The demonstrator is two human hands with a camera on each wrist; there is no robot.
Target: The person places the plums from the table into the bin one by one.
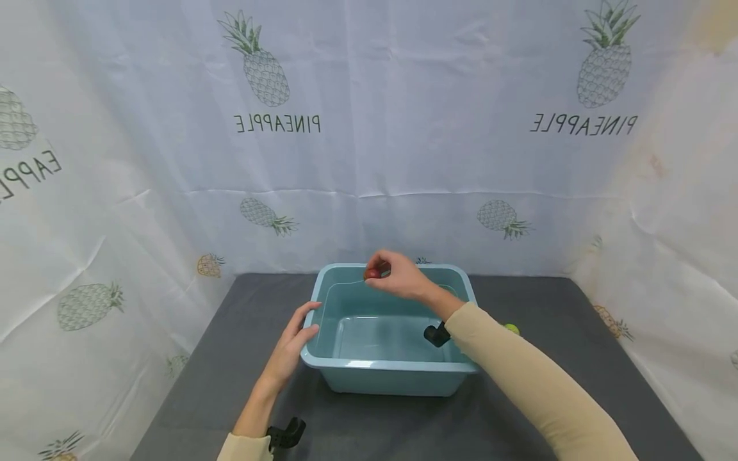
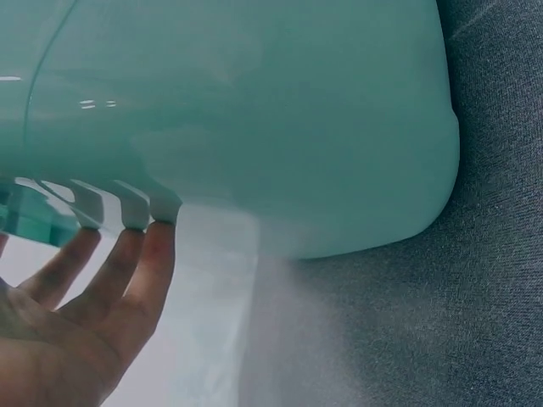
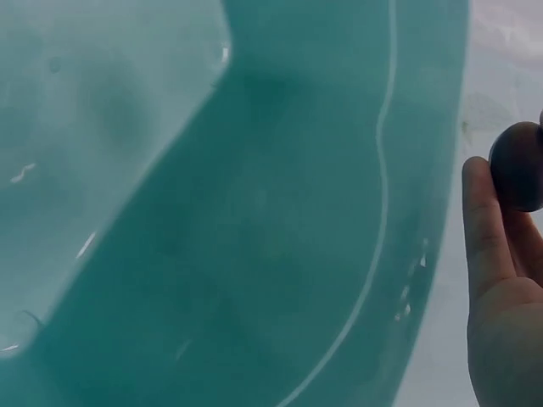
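Observation:
A light blue plastic basin (image 1: pixel 389 383) stands on the dark grey tabletop. My left hand (image 1: pixel 291 342) grips its left rim; in the left wrist view several fingertips (image 2: pixel 159 233) touch the outer wall beneath the rim. Over the basin's far side, my right hand (image 1: pixel 398 275) pinches a small, dark red, round fruit (image 1: pixel 372 273) between thumb and fingers. In the right wrist view the fruit (image 3: pixel 517 168) looks nearly black and is cut off by the frame edge. A pale line runs along the basin's inner wall (image 3: pixel 280 195).
A yellow-green round thing (image 1: pixel 511 328) lies right of the basin, partly hidden by the right sleeve (image 1: pixel 536 378). White cloth with pineapple prints (image 1: pixel 392 153) hangs behind and on both sides of the grey table (image 1: pixel 202 397). Black wrist mounts (image 1: pixel 287 433) sit on both wrists.

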